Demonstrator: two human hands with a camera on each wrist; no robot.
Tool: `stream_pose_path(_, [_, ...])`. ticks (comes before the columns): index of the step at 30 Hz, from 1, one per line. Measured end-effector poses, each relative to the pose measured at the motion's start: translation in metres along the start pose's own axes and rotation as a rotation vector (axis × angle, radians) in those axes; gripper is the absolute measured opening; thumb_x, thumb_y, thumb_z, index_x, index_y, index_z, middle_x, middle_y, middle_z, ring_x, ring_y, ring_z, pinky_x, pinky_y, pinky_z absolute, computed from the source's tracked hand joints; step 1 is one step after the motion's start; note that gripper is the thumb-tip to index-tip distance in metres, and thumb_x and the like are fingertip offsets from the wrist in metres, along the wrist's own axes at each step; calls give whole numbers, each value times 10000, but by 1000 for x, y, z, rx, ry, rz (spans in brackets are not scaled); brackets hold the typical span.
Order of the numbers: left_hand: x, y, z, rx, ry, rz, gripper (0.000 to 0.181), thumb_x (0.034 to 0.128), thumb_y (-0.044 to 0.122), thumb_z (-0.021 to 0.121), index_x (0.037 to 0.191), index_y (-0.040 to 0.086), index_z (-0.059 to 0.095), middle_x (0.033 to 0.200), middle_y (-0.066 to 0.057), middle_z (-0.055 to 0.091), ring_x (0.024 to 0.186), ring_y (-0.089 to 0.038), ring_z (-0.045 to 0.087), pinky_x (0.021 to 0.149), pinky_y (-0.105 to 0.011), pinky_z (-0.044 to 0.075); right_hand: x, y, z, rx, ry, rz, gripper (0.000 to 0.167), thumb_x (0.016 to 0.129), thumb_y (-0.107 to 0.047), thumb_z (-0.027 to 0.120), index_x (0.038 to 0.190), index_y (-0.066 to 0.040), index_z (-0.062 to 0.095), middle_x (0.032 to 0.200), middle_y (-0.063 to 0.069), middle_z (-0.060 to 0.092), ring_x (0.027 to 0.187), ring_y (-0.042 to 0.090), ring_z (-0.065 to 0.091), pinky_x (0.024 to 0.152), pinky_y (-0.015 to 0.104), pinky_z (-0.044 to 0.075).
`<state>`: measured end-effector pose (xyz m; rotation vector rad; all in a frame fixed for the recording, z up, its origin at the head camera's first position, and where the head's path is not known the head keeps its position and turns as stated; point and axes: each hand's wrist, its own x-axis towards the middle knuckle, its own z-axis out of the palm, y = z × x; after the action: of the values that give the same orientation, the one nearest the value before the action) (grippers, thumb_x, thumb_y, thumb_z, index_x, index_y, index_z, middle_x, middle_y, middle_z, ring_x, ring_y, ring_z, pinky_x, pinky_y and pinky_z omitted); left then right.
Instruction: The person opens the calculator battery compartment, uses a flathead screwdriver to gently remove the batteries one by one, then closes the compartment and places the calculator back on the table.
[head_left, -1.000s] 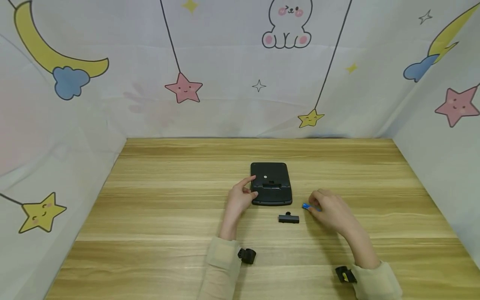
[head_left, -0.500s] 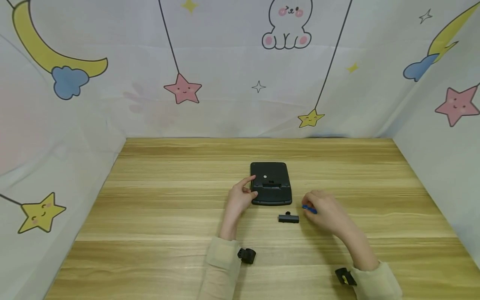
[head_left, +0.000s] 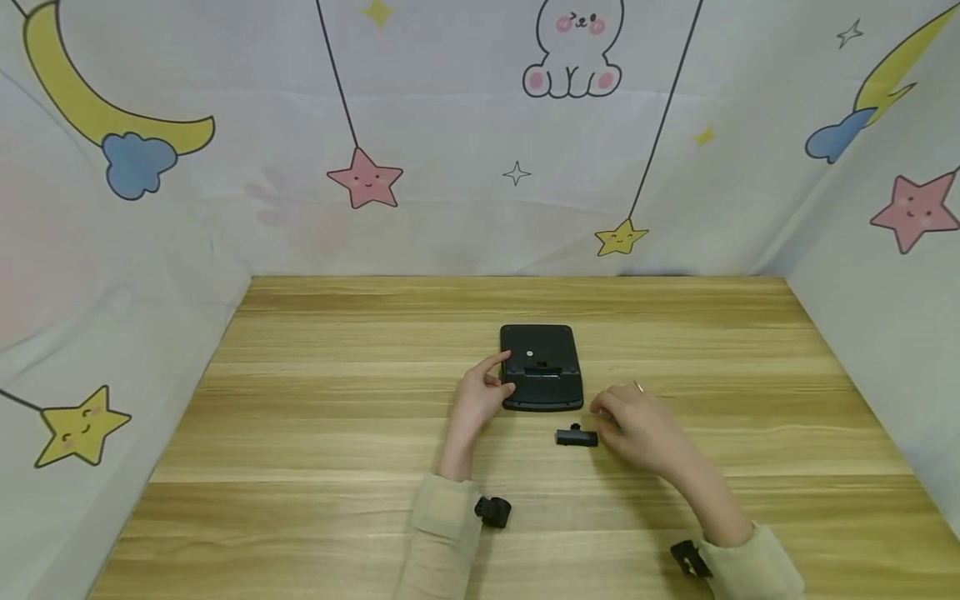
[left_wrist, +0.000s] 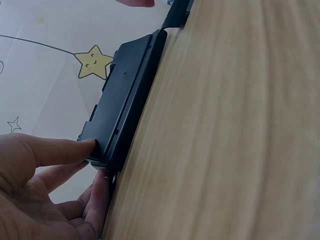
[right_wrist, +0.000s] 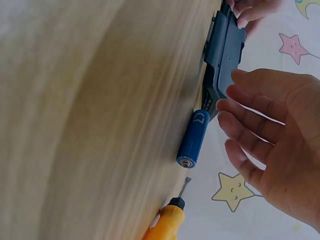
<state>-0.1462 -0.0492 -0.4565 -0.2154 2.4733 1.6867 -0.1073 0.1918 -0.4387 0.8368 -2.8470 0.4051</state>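
One edge of the black device (head_left: 542, 367), its left, is gripped between the left hand's (head_left: 482, 396) thumb and fingers. The right hand (head_left: 639, 423) has just edged nearer the device's right side, fingers slightly parted, holding nothing, so the blue battery (right_wrist: 194, 139) seems to lie loose, right of the device, outside it.
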Motion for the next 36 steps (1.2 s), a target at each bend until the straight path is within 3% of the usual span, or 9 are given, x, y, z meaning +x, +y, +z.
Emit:
stream_pose_path(5, [-1,0,-1,-3,0,-4,514,832,28,686,1312,195,607,864,-85,576,705,-147,485,560,-216,404,0,-3,7,7,39,-66,205,746,-105,788,919,-74,683,853,15,658,820,187,582,777,372,483])
stream_pose_path(10, [-1,-2,-2,-4,3,-8,516,831,26,687,1314,189,605,863,-88,577,705,-149,488,559,-216,404,-1,-8,9,1,-17,-50,248,757,-154,794,967,-89,681,926,17,678,910,213,609,842,392,487])
stream_pose_path(17, [-1,-2,-3,11,-5,-2,513,834,35,688,1315,194,604,881,-98,587,703,-149,490,561,-218,404,1,-16,10,-41,-90,2,272,780,-210,787,1011,-120,675,944,-16,665,912,169,592,806,385,470])
stream_pose_path(31, [-1,-4,-2,0,-22,-15,516,843,36,680,1324,204,596,841,-60,546,661,-144,471,545,-217,397,2,-23,14,-110,-108,-17,333,772,-287,794,1045,-145,667,1000,-19,677,961,175,608,823,387,463])
stream_pose_path(36, [-3,-4,-3,17,-9,22,498,835,26,676,1303,184,613,815,-57,558,651,-134,479,546,-213,404,1,-24,15,-139,-119,-31,324,774,-290,791,1037,-149,666,1005,-12,675,970,186,612,815,395,460])
